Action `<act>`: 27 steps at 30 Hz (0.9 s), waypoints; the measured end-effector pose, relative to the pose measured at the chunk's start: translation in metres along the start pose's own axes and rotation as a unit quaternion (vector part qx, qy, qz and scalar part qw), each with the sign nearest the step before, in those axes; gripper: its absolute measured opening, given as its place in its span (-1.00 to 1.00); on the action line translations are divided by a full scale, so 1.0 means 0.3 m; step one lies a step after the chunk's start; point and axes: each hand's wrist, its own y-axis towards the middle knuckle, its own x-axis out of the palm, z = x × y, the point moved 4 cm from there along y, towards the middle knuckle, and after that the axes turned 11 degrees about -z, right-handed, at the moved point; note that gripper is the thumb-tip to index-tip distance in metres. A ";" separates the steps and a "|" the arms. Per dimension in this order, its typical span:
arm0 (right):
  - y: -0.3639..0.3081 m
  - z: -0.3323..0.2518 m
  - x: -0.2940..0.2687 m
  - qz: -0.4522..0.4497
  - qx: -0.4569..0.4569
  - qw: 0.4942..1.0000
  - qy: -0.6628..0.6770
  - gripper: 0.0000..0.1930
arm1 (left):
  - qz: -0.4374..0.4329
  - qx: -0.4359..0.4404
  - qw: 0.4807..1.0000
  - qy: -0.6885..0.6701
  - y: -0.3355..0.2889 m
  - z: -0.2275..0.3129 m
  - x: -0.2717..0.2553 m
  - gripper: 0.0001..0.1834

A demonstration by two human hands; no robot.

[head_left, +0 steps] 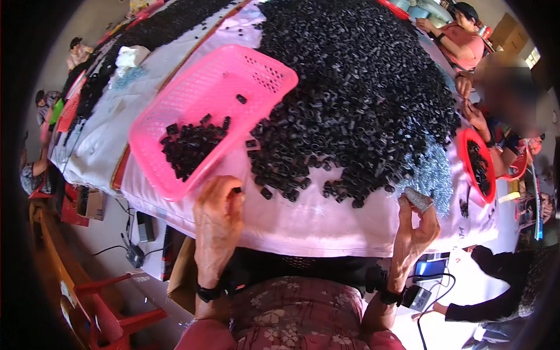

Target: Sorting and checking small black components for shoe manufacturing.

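My left hand (219,213) is closed at the table's near edge, just below the pink plastic basket (192,96). A small black plastic piece (237,190) shows between its fingers. Several such pieces (189,149) lie heaped in the tilted basket's near corner. My right hand (417,230) is in a pinch at the near side of a pile of thin silvery-blue metal pieces (434,178). Grey wrapping (418,200) covers one of its fingers; anything between the fingertips is too small to make out. A wide heap of black plastic pieces (350,87) spreads beyond both hands.
A pale pink cloth (286,224) covers the table. At the right, a red bowl (478,166) holds black pieces, with a co-worker's hands (475,116) near it. Another person (461,41) works at the far right. A red plastic chair (111,309) stands at lower left.
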 end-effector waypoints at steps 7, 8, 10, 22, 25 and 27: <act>-0.031 0.104 -0.073 -0.014 0.063 0.998 -0.001 -0.87 | 0.000 -0.036 0.998 -0.044 -0.008 -0.007 0.025 -0.78; -0.030 0.097 -0.059 -0.042 0.051 0.998 -0.002 -0.86 | 0.016 -0.016 0.996 -0.082 -0.011 -0.006 0.029 -0.77; -0.021 0.088 -0.020 -0.074 0.018 0.997 0.008 -0.85 | 0.030 0.006 0.992 -0.119 -0.014 0.010 0.036 -0.77; -0.002 0.095 0.062 -0.080 -0.012 0.996 -0.039 -0.88 | -0.238 -0.102 0.694 -0.672 -0.005 0.199 0.301 -0.83; -0.033 0.058 0.049 -0.089 0.010 0.990 0.108 -0.86 | -0.236 -0.107 0.681 -0.685 -0.004 0.191 0.331 -0.83; -0.056 0.031 0.052 -0.124 0.044 0.965 0.229 -0.83 | -0.235 -0.116 0.685 -0.680 -0.008 0.204 0.323 -0.83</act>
